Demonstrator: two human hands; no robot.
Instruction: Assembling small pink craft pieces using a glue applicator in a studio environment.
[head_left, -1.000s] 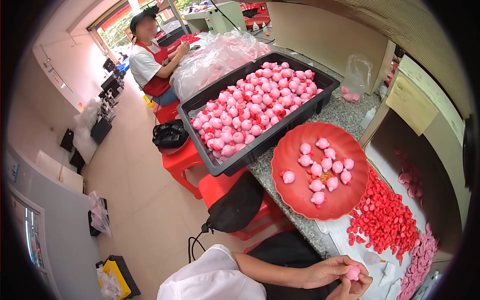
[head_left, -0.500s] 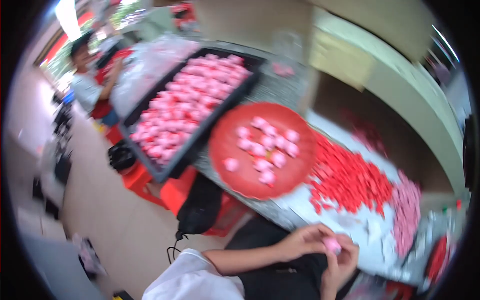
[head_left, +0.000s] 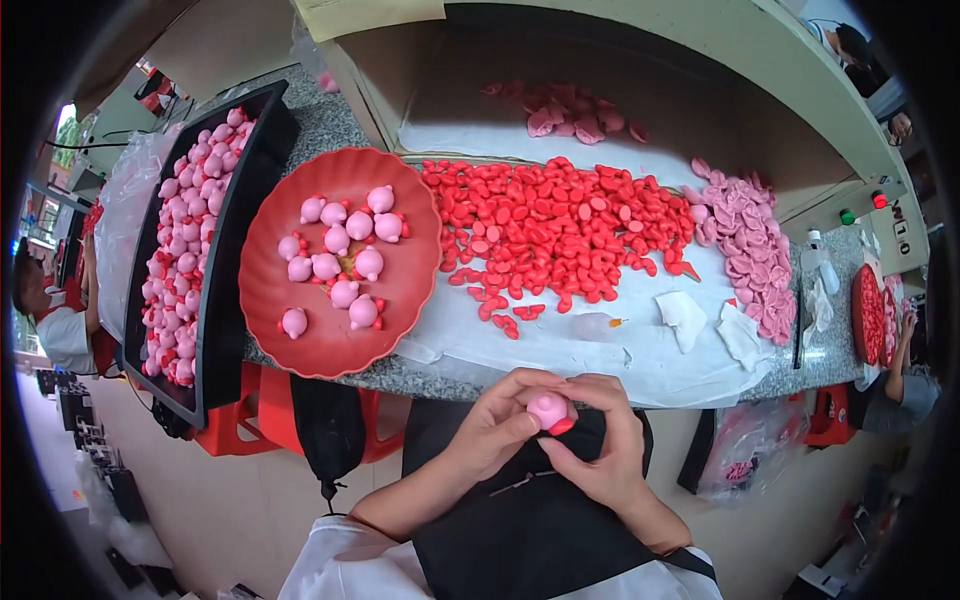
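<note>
Above my lap, close to the table's front edge, both hands hold one small round pink figure (head_left: 546, 405) with a red piece on its lower side. My left hand (head_left: 488, 432) pinches it from the left between thumb and fingers. My right hand (head_left: 608, 452) closes round it from the right, fingertips on its top and thumb near the red piece. Ahead lies a heap of small red curved pieces (head_left: 560, 230) on white paper (head_left: 440, 355). To the left stands a red scalloped plate (head_left: 270, 320) with several similar pink figures (head_left: 358, 225).
A long black tray (head_left: 262, 130) full of pink figures stands left of the plate. Flat pink pieces (head_left: 745, 250) lie at the right, more inside the open-fronted box (head_left: 400, 90). A small translucent bottle (head_left: 594, 325) and white tissues (head_left: 682, 318) lie nearby. Other people (head_left: 900, 395) work at both sides.
My view has swung to the right and levelled, so the plate and tray now appear farther left. The pink figure is still in both hands, and its red piece now shows.
</note>
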